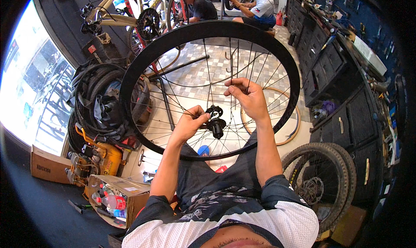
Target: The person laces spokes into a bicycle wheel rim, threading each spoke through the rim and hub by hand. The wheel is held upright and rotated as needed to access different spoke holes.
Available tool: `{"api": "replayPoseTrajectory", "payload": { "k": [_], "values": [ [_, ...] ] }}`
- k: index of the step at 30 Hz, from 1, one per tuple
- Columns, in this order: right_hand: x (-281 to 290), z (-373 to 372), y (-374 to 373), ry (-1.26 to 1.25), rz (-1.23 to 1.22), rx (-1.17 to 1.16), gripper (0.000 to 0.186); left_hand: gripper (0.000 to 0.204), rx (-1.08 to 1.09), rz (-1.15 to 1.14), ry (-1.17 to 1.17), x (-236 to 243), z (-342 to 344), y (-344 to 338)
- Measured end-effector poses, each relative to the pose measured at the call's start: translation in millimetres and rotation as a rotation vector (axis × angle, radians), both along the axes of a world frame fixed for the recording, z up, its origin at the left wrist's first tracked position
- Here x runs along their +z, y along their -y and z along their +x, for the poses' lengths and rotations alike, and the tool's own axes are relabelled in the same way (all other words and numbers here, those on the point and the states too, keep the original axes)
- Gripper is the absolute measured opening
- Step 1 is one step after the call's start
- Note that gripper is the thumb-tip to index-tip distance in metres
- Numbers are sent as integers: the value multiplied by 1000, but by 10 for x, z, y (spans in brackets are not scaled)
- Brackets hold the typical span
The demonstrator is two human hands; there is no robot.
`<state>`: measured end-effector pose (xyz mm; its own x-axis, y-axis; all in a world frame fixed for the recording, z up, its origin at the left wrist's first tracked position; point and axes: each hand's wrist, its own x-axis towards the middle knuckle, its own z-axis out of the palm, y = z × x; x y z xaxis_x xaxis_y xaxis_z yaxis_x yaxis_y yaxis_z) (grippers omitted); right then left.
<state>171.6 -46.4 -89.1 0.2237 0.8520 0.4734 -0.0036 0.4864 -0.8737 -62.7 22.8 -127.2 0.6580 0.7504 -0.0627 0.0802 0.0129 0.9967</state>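
- Your left hand (189, 123), nine o'clock of hub (216, 127): fingers curled, grip unclear.
- Your right hand (248, 99), two o'clock: likewise.
- Risk: careless tugging could bend spokes (206, 61).

On the brown cardboard box (48, 169), at the left of the frame, there stood one line of dark printed capital letters. The dark box (99, 49), in the upper left, carried pale lettering along its side and a small red mark. In the lower left, a plastic bottle (114, 202) wore a red label with white print, which was too small to read surely. Yellow characters stood on the rim of the wheel (295, 177) at the lower right. At the lower centre, the shirt (225, 202) had dark script near its collar, partly hidden by a fold.
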Motion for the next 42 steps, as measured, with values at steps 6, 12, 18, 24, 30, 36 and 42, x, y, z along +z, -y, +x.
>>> {"api": "replayPoseTrajectory", "payload": {
  "k": [6, 12, 18, 24, 30, 36, 42],
  "values": [
    [-71, 21, -65, 6, 4, -141, 20, 22, -12, 9, 0, 12, 3, -10],
    [-137, -2, -67, 15, -41, -188, 23, 22, -9, 3, -10, 53, 2, -21],
    [-204, 43, 207, 112, -171, -110, 21, 21, -5, 8, -2, 5, -19, -53],
    [-15, -35, 850, 247, -310, -82, 32, 29, -6, -82, 41, -57, -28, -60],
    [-67, -191, 1304, 290, -452, 12, 54, 32, -2, -81, 13, -88, -9, -95],
    [-25, -495, 1421, 341, -513, 140, 51, 32, -6, -83, 22, -43, 9, -95],
    [-128, -612, 1319, 364, -503, 84, 48, 31, -15, -87, 20, -68, -8, -104]
  ]
}}
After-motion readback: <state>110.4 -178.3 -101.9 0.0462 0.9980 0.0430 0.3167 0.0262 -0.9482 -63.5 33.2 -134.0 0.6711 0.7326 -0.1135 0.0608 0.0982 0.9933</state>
